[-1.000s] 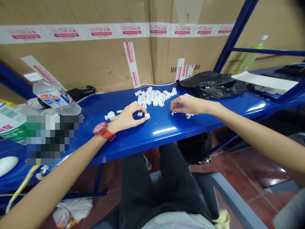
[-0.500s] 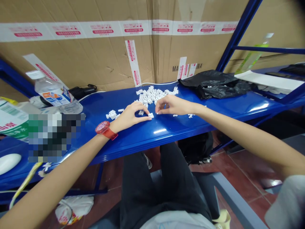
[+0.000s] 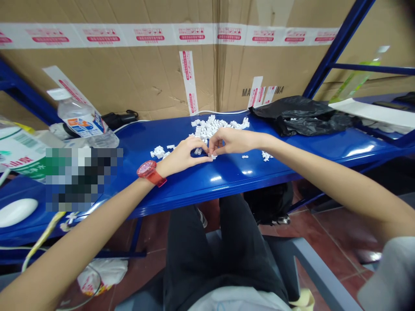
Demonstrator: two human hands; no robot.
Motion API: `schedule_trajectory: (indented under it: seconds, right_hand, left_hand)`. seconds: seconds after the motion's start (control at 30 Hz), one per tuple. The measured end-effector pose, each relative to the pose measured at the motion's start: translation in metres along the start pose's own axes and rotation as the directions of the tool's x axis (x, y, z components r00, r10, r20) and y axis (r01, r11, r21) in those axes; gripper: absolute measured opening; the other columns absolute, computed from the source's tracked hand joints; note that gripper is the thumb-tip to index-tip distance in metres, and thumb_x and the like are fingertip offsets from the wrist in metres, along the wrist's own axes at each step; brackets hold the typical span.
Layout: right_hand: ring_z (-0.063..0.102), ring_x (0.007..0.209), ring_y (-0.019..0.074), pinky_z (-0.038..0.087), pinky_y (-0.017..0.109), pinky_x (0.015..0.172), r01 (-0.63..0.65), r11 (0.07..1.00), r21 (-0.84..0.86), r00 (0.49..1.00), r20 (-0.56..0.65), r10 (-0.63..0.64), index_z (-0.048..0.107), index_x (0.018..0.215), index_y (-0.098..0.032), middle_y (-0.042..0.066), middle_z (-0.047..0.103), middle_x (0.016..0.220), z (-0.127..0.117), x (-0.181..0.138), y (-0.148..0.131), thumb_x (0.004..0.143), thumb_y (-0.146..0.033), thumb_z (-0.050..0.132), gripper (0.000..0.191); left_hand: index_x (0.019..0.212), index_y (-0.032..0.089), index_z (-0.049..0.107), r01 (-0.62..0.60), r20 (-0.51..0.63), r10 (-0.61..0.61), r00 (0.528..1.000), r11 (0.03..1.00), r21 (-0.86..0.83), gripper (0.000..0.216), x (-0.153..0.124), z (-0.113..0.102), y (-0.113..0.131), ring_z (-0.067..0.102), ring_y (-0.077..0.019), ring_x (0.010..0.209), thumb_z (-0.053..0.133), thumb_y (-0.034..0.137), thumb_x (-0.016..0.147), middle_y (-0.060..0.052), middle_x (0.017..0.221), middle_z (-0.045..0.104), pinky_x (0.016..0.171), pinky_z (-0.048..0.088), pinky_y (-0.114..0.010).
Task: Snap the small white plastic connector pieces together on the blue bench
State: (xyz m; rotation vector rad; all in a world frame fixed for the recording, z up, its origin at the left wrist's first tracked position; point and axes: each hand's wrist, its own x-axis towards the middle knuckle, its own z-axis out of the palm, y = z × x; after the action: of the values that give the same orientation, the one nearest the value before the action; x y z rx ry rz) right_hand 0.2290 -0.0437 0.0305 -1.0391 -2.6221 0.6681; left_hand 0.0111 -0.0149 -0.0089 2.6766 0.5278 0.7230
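Note:
Between thumb and forefinger, my left hand (image 3: pixel 189 154) pinches a small white plastic piece (image 3: pixel 213 157) just above the blue shelf. My right hand (image 3: pixel 228 141) is closed in a pinch at that same piece, its fingertips meeting those of the left; whatever tiny part it holds is hidden. Behind both hands lies a heap of white plastic pieces (image 3: pixel 212 126). A smaller cluster of white pieces (image 3: pixel 158 152) rests beside my left wrist, which wears a red watch (image 3: pixel 149 170). Some more white pieces (image 3: pixel 266 156) lie under my right forearm.
The blue shelf (image 3: pixel 181 185) backs onto a large cardboard box (image 3: pixel 129 77). A clear bottle (image 3: pixel 84 119) and a larger bottle with a green label (image 3: pixel 22 151) stand at left, near a white oval object (image 3: pixel 17 212). A black plastic bag (image 3: pixel 298 114) lies at right.
My right hand has closed the small gap to my left hand, and the fingertips now meet at the white piece. The whole view has shifted slightly.

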Motion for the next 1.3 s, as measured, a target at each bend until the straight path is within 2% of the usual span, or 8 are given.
schedule_trajectory:
  seconds: [0.23,0.43,0.53,0.7,0.9,1.13,1.3]
  right_hand:
    - [0.063,0.072,0.0145,0.048,0.028,0.073,-0.005,0.999,0.044,0.996,0.087,0.002,0.078,0.09,-0.014,0.004,0.076,0.08,-0.005,0.008,-0.002,0.082,-0.013,0.062,0.018]
    - [0.067,0.078,0.0159,0.05,0.029,0.077,-0.051,0.992,0.118,0.983,0.183,0.028,0.079,0.089,-0.017,0.002,0.078,0.085,-0.013,0.014,0.006,0.079,-0.018,0.068,0.015]
    - [0.067,0.077,0.0163,0.051,0.03,0.076,-0.061,0.991,0.123,0.985,0.171,0.039,0.079,0.092,-0.016,0.004,0.078,0.086,-0.014,0.013,0.008,0.08,-0.02,0.067,0.017]
    - [0.063,0.066,0.0139,0.051,0.028,0.065,-0.105,0.986,0.132,0.986,0.14,0.086,0.078,0.092,-0.013,0.005,0.075,0.08,-0.012,0.008,0.0,0.083,-0.02,0.063,0.019]
    - [0.062,0.065,0.0135,0.051,0.029,0.065,-0.133,0.985,0.107,0.982,0.148,0.116,0.078,0.089,-0.013,0.005,0.075,0.077,-0.013,0.01,-0.005,0.081,-0.018,0.065,0.016]
    - [0.063,0.072,0.0151,0.05,0.03,0.073,-0.035,0.998,0.044,0.993,0.112,0.03,0.078,0.089,-0.014,0.004,0.075,0.079,-0.007,0.009,0.001,0.083,-0.016,0.063,0.016]
    - [0.063,0.074,0.0155,0.049,0.029,0.074,-0.049,0.998,0.042,0.99,0.136,0.042,0.078,0.092,-0.014,0.004,0.075,0.082,-0.008,0.007,0.003,0.085,-0.021,0.063,0.018]
  left_hand:
    - [0.089,0.021,0.069,0.023,0.013,-0.023,1.0,1.0,-0.001,0.037,0.0,-0.001,0.001,0.059,-0.0215,0.095,0.064,0.057,0.089,-0.004,0.096,0.071,0.096,0.042,-0.038]
    - [0.09,0.021,0.07,0.014,0.012,-0.014,1.0,1.0,0.002,0.033,0.0,0.0,0.002,0.058,-0.0216,0.094,0.065,0.054,0.09,-0.004,0.095,0.071,0.093,0.042,-0.037]
    - [0.09,0.021,0.07,0.001,0.004,0.0,1.0,1.0,-0.009,0.033,0.001,-0.001,0.002,0.058,-0.0215,0.092,0.064,0.054,0.09,-0.004,0.094,0.071,0.093,0.042,-0.037]
    - [0.089,0.021,0.07,0.01,0.002,-0.01,1.0,1.0,0.002,0.033,0.001,0.0,0.001,0.06,-0.0217,0.094,0.065,0.053,0.089,-0.005,0.095,0.071,0.094,0.043,-0.037]
    - [0.09,0.021,0.07,0.035,0.009,-0.035,0.999,0.999,0.006,0.031,0.0,0.001,0.0,0.061,-0.0219,0.096,0.067,0.052,0.088,-0.004,0.096,0.072,0.094,0.043,-0.037]
    - [0.087,0.021,0.071,0.04,-0.012,-0.041,0.999,0.999,-0.029,0.035,0.0,0.002,-0.002,0.061,-0.0207,0.09,0.068,0.056,0.086,-0.004,0.092,0.071,0.089,0.046,-0.035]
    - [0.088,0.021,0.073,0.057,-0.016,-0.058,0.998,0.996,-0.07,0.038,0.0,0.003,-0.005,0.063,-0.0208,0.09,0.069,0.059,0.084,-0.005,0.093,0.072,0.088,0.047,-0.035]
